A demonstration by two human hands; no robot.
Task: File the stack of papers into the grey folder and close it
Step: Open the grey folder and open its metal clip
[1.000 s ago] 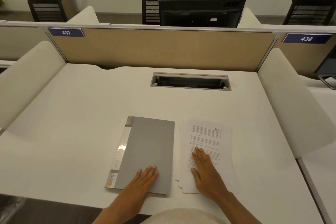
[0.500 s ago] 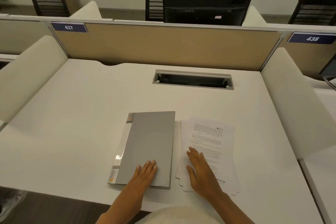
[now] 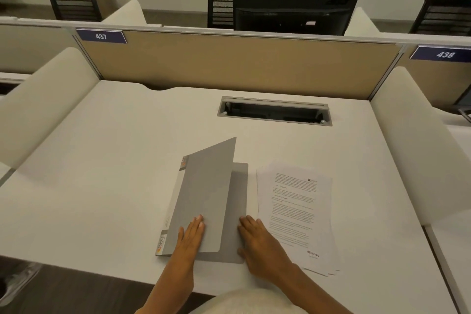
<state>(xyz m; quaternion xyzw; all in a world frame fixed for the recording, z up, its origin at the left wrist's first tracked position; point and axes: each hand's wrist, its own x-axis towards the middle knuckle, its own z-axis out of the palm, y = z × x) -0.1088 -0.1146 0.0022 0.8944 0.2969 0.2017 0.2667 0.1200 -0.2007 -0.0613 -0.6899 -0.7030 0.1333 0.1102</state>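
Observation:
The grey folder [image 3: 204,194] lies near the desk's front edge, spine to the left. Its front cover is lifted at the right edge and stands tilted, so a strip of the inside back cover [image 3: 239,186] shows. My left hand [image 3: 190,237] holds the front cover near its lower end, fingers flat on the outer face and thumb hidden. My right hand [image 3: 257,239] rests flat, fingers on the back cover's right edge. The stack of printed papers [image 3: 295,206], slightly fanned, lies just right of the folder, and my right wrist covers its lower left corner.
The white desk [image 3: 102,160] has a cable slot [image 3: 274,111] behind the folder. A tan partition [image 3: 229,64] closes the back, and white side dividers [image 3: 43,99] [image 3: 418,140] flank the desk. A black monitor [image 3: 293,13] stands beyond the partition.
The folder's front cover was flat and is now lifted at its right edge. My right hand slid left off the papers to the folder's right edge.

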